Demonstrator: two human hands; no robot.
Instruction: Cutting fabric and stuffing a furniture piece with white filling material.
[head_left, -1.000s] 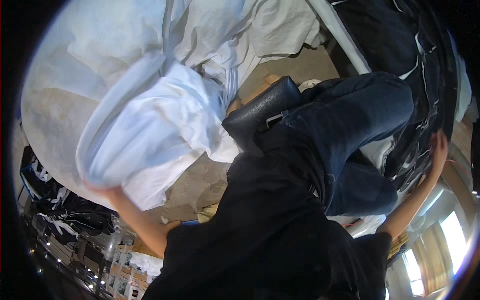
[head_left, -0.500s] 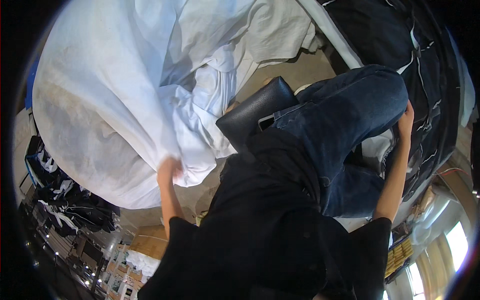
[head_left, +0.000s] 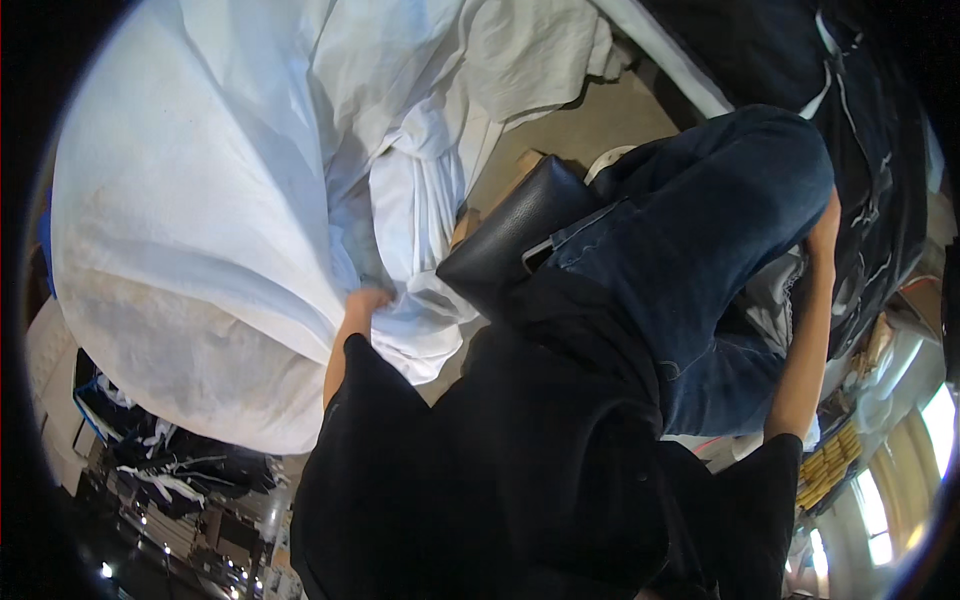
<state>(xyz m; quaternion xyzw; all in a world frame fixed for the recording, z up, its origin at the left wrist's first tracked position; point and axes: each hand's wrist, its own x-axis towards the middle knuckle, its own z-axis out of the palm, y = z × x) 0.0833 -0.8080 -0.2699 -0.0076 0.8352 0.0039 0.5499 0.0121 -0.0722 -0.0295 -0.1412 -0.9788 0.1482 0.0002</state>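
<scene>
Beside tan floor (head_left: pixel 575 130), white cloth (head_left: pixel 200 200) spreads creased, brown-stained.

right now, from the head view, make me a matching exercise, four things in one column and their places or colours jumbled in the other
Column one
1. left hand
2. right hand
3. padded block
4. jeans

Column two
A. black, with a leather-like sheen
B. beside the person's knee, partly hidden
C. dark blue
D. against the white cloth

Right pairs: 1-D, 2-B, 3-A, 4-C
</scene>
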